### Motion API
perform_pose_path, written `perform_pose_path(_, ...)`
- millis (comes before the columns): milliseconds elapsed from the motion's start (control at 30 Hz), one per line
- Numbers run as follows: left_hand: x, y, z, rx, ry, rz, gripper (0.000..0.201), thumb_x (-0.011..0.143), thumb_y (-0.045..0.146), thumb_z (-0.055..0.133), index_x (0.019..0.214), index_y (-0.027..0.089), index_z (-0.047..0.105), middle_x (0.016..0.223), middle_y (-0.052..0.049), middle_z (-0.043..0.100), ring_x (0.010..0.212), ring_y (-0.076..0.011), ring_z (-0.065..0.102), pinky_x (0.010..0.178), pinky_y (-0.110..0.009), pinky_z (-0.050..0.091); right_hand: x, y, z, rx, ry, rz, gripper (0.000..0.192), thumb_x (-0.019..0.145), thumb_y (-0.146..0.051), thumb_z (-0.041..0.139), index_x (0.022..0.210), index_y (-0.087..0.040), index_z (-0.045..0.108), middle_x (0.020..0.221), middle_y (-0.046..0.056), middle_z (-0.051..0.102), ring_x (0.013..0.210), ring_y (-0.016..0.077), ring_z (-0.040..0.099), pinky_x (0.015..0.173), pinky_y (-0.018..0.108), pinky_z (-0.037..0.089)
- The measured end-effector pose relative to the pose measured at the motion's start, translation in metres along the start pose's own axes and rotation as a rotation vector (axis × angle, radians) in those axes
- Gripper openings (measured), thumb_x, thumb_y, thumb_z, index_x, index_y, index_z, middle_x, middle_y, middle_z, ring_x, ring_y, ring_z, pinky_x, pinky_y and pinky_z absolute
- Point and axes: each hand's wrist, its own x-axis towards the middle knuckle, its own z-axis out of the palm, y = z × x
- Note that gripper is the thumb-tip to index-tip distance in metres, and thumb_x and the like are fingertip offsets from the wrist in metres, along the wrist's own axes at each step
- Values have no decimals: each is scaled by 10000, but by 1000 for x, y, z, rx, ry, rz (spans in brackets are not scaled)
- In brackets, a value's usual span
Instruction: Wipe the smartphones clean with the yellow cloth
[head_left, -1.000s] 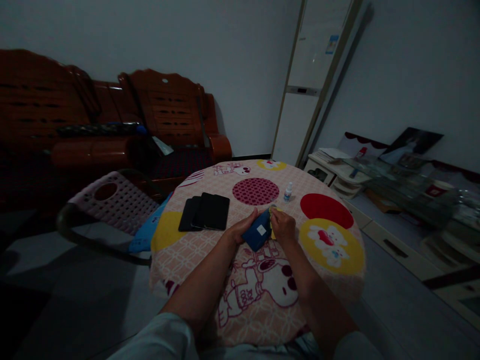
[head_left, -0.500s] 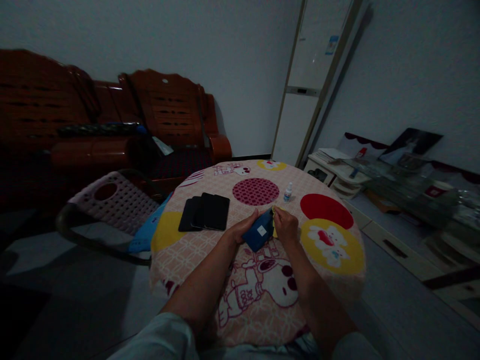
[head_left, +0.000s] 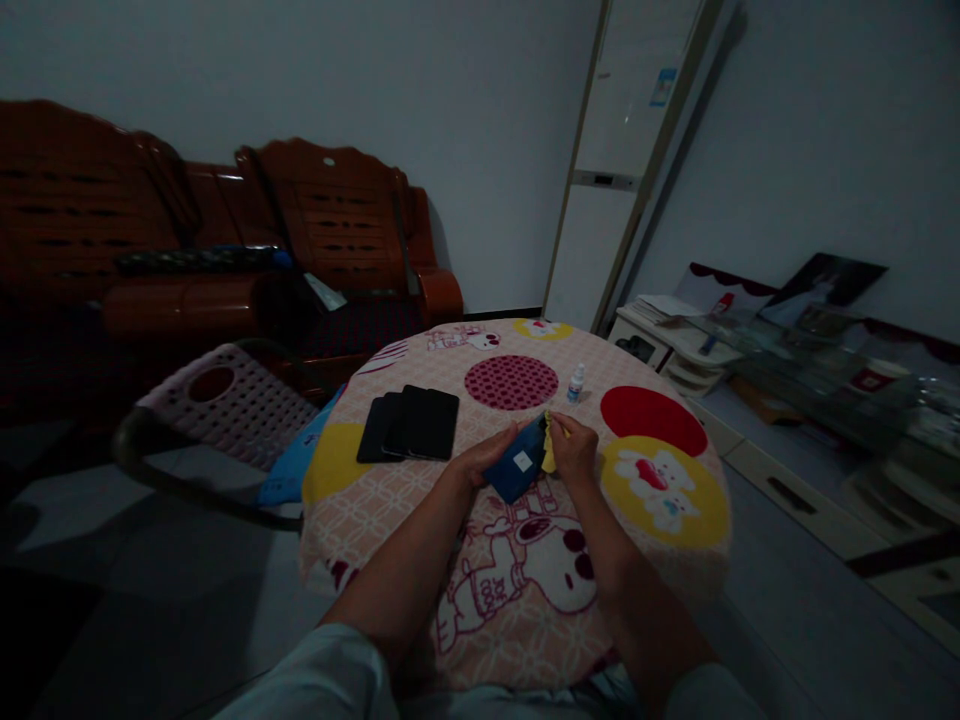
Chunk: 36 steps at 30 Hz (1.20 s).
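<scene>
Barely shifted, both hands' fingers grip the blue phone (head_left: pixel 519 461) and yellow cloth (head_left: pixel 549 455).

On the table (head_left: pixel 420 500), the phones (head_left: pixel 409 424) lie left of both hands (bottle (head_left: pixel 575 384) behind, seemingly upright).

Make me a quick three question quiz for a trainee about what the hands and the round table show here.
1. Which hand grips the dark blue rectangular phone?
2. True or false: the small clear plastic bottle lies on its side.
3. How many flat black phones lie in the overlapping group on the round patterned tablecloth?

Key
1. The left hand; the right hand presses a yellow cloth against it.
2. False, it stands upright.
3. Three, as far as the dim light shows.
</scene>
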Motion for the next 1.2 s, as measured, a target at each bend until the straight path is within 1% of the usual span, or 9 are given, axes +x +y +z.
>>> perform_pose_path(167, 0, 0, -2, 38, -11, 21, 776, 792, 588, 572, 1438, 230, 335, 1073, -139, 650, 780, -221, 660, 670, -325, 513, 2, 0, -3, 65, 10, 55, 296, 782, -278, 511, 884, -149, 757, 872, 96, 752, 802, 242, 700, 738, 318, 533)
perform_pose_path(333, -2, 0, -6, 96, -8, 21, 858, 742, 374, 730, 1460, 230, 282, 1158, -145, 610, 836, -216, 655, 724, -322, 504, 3, -2, -5, 62, -3, 41, 295, 775, -266, 505, 879, -155, 758, 859, 82, 753, 786, 234, 695, 735, 311, 525)
perform_pose_path(400, -1, 0, -8, 106, -20, 9, 893, 722, 343, 750, 1465, 238, 266, 1163, -146, 605, 829, -217, 654, 721, -329, 503, 2, -2, -5, 49, -3, 51, 295, 774, -268, 503, 874, -161, 758, 844, 79, 753, 766, 232, 692, 719, 310, 521)
perform_pose_path(600, 1, -2, -12, 105, -44, 30, 865, 720, 328, 751, 1452, 247, 299, 1185, -140, 596, 877, -222, 642, 756, -340, 495, 2, -7, -4, 73, 25, 122, 296, 754, -281, 503, 832, -161, 762, 815, 78, 753, 740, 230, 682, 696, 306, 513)
perform_pose_path(900, 0, -1, -11, 104, -50, 21, 868, 716, 340, 752, 1450, 247, 299, 1170, -146, 599, 843, -222, 647, 731, -333, 501, 2, -6, -2, 151, 33, 225, 314, 722, -322, 528, 818, -136, 763, 800, 85, 749, 709, 238, 672, 660, 308, 513)
perform_pose_path(1100, 0, 0, -11, 102, 0, 21, 904, 694, 335, 770, 1456, 242, 292, 1189, -143, 598, 846, -214, 650, 729, -312, 499, 1, -7, -1, 120, 64, 224, 307, 720, -327, 522, 774, -142, 761, 769, 80, 748, 698, 245, 669, 662, 315, 512)
perform_pose_path(1200, 0, 1, -9, 96, 23, 36, 895, 690, 326, 775, 1449, 236, 310, 1182, -140, 606, 851, -209, 651, 729, -297, 497, 0, -6, -2, 117, 61, 230, 307, 721, -322, 526, 771, -131, 761, 742, 84, 743, 651, 242, 661, 622, 313, 511)
